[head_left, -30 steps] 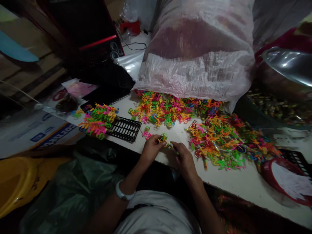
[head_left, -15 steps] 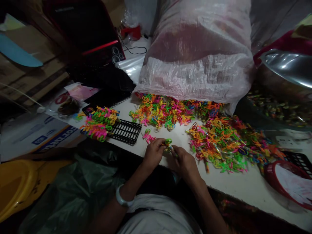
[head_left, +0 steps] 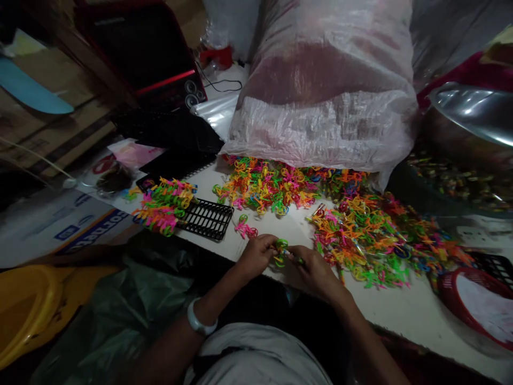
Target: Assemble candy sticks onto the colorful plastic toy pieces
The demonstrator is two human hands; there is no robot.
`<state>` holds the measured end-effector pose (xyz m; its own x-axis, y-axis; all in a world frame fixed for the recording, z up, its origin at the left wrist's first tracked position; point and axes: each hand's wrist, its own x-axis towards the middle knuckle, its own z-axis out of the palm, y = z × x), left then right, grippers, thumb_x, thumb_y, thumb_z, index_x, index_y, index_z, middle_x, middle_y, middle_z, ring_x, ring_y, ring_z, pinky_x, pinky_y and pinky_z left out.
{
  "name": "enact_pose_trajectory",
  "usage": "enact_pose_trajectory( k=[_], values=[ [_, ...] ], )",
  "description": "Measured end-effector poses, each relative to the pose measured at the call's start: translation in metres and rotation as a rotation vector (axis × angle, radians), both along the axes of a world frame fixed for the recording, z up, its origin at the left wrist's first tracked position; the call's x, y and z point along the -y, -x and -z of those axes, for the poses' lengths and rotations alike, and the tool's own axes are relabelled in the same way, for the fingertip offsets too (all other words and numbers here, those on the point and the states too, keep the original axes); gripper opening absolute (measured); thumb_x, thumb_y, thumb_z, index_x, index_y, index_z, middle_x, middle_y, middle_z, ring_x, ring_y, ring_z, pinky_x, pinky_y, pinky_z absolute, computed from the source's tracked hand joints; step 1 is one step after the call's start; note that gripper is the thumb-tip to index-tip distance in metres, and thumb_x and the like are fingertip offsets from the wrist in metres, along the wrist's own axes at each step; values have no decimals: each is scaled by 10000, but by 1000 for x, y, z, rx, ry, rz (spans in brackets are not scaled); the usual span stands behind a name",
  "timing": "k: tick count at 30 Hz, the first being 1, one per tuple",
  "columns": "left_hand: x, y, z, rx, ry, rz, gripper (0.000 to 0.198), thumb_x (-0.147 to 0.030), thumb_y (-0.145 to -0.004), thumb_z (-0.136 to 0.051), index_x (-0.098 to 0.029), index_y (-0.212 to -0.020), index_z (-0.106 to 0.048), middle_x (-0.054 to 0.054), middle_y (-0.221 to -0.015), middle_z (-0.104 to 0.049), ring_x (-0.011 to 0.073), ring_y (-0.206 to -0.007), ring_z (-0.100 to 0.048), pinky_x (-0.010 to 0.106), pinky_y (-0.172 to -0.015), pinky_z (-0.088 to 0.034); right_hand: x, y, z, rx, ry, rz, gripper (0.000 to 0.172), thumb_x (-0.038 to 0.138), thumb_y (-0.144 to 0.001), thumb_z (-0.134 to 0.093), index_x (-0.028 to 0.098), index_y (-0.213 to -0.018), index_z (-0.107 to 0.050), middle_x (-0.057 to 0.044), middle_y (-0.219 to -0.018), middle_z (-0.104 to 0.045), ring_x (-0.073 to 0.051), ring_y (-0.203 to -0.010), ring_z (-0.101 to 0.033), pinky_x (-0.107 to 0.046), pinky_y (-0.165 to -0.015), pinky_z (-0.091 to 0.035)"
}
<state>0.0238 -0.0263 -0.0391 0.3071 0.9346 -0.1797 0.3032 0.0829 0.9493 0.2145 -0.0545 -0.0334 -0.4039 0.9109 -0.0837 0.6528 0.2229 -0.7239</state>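
Observation:
Between my hands, over the table's front edge, is a small green plastic toy with ring-like wheels, like a tiny bicycle. My left hand pinches it from the left. The fingers of my right hand close on a thin, dark, stick-like piece at the toy's right side; its kind is too small to make out. A pink toy with a red wheel lies just beyond my left hand. Farther left, a black slotted rack carries rows of bright toys at its left end.
A large white woven sack stands at the back, with a pile of colourful toys at its mouth. Another heap spreads to the right. Beyond are a red basket and a metal bowl. A screen stands back left.
The green toy has turned, and more of its rings show between my hands. Both hands have shifted slightly downward, and my right hand sits a little farther right.

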Motion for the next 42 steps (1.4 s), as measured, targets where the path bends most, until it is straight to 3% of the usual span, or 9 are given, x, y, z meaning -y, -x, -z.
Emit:
enact_pose_trajectory(
  k=[4, 8, 13, 16, 21, 25, 29, 34, 42],
  values=[
    [-1, -9, 5, 118, 165, 78, 125, -123, -686, -580, -166, -768, -663, 12, -737, -639, 159, -748, -589, 253, -697, -458, 1, -7, 5, -39, 26, -7, 302, 275, -921, -417, 195, -1118, -633, -86, -1005, -696, -204, -908, -651, -330, -780, -506],
    [1, -18, 1, 79, -56, 34, 256, -180, -785, -559, -184, -1030, -634, 69, -1013, -615, 168, -916, -592, 289, -844, -474, 13, -35, 3, 5, -151, 188, 284, 320, -911, -418, 213, -1070, -629, -91, -965, -688, -220, -856, -654, -344, -721, -525],
    [-2, 17, -5, -347, -381, -310, 334, -173, -863, -463, -184, -1182, -563, 119, -1119, -536, 220, -1064, -526, 386, -948, -437, 29, -88, -34, 339, -577, 616, 341, 376, -884, -457, 176, -1112, -615, -170, -1066, -618, -339, -1018, -569, -515, -851, -454],
    [-2, 42, 2, -521, -426, -404, 340, -114, -853, -426, -189, -1142, -591, 112, -1068, -553, 231, -1070, -523, 407, -950, -427, 26, -71, -37, 339, -667, 765, 325, 311, -893, -452, 179, -1153, -596, -175, -1102, -581, -343, -1068, -531, -535, -888, -425],
    [7, 54, 10, -480, -275, -451, 210, -202, -859, -441, -195, -973, -617, 77, -893, -623, 203, -867, -610, 329, -782, -477, -17, 53, 16, -46, -431, 264, 323, 199, -892, -423, 238, -1198, -517, -120, -1076, -584, -243, -958, -568, -409, -798, -498],
    [13, 59, 8, -429, 75, -449, 204, -326, -867, -458, -182, -828, -597, 7, -628, -590, 146, -529, -577, 251, -558, -422, -38, 117, 39, 33, -358, 172, 142, 170, -861, -478, 186, -967, -572, -106, -941, -586, -240, -862, -527, -408, -769, -468],
    [13, 54, 8, -214, 159, -437, 272, -417, -823, -528, -167, -885, -617, 16, -668, -625, 145, -551, -589, 239, -536, -416, -19, 100, 38, -134, -259, 225, 80, 217, -882, -455, 189, -905, -526, -60, -853, -542, -194, -782, -512, -330, -695, -462],
    [14, 16, 4, 281, 187, -288, 326, -405, -787, -597, -166, -1004, -645, 65, -964, -687, 182, -896, -626, 262, -777, -473, 4, 63, 30, -348, -57, 360, 149, 304, -887, -480, 204, -975, -545, -51, -919, -599, -179, -839, -561, -309, -753, -480],
    [12, 5, 6, 334, 268, -316, 246, -382, -754, -650, -154, -844, -623, 6, -737, -655, 139, -703, -604, 239, -676, -466, 7, 31, 11, -444, 107, 483, 309, 410, -837, -572, 209, -1071, -584, -70, -1011, -637, -210, -925, -616, -339, -792, -516]
  ],
)
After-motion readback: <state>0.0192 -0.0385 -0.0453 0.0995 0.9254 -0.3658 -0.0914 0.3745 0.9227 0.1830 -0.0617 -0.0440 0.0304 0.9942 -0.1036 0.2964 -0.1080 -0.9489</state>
